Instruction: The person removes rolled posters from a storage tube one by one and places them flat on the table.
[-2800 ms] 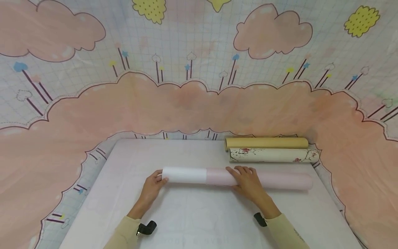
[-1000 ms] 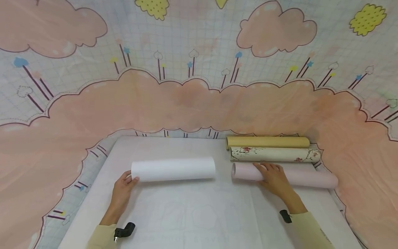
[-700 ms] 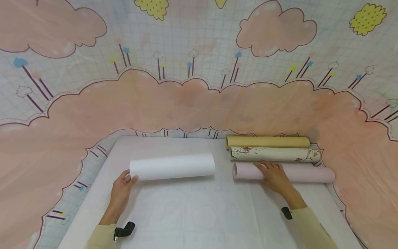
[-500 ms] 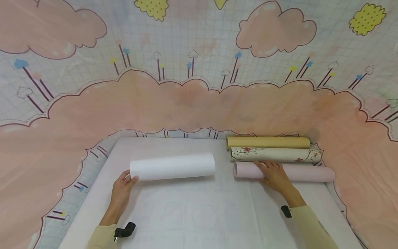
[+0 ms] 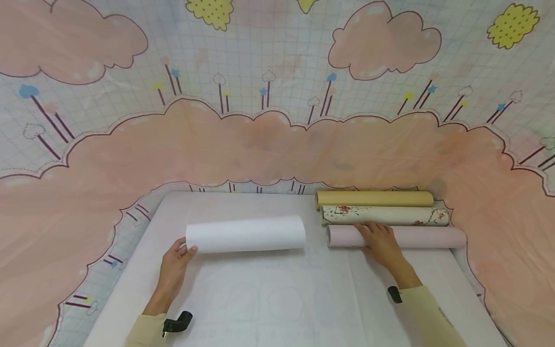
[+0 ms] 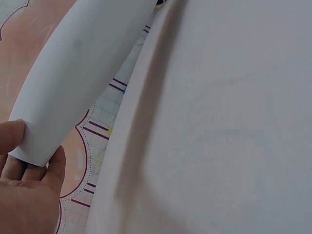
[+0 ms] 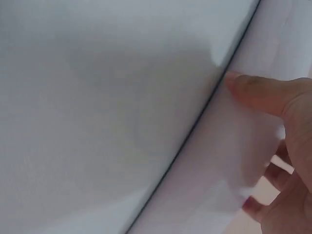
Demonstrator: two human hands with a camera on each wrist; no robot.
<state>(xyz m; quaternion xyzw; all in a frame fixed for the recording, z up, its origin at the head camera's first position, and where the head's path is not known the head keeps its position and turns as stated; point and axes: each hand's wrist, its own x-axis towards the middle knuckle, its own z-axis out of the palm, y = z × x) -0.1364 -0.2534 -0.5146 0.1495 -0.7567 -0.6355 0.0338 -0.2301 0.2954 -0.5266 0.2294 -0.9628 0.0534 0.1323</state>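
A plain white paper roll (image 5: 244, 235) slants slightly above the white table (image 5: 282, 299), its shadow beneath it. My left hand (image 5: 172, 267) pinches its left end; in the left wrist view the thumb lies on the outside and some fingertips go inside the end. To the right, a pale pink roll of paper (image 5: 427, 237) lies in front of the other rolls. My right hand (image 5: 383, 245) grips it left of its middle. In the right wrist view the thumb presses near the pink sheet's dark edge, fingers round the far side. A gap separates the white and pink rolls.
Behind the pink roll lie a cream roll with red blossoms (image 5: 386, 215) and a yellow roll (image 5: 377, 198), side by side at the table's back right. A patterned cloth (image 5: 277, 149) hangs behind and around the table.
The white roll has come out of the pink roll's left end and moved left. The pink roll has shifted right and back towards the blossom roll. Lately the white roll drifted slightly right.
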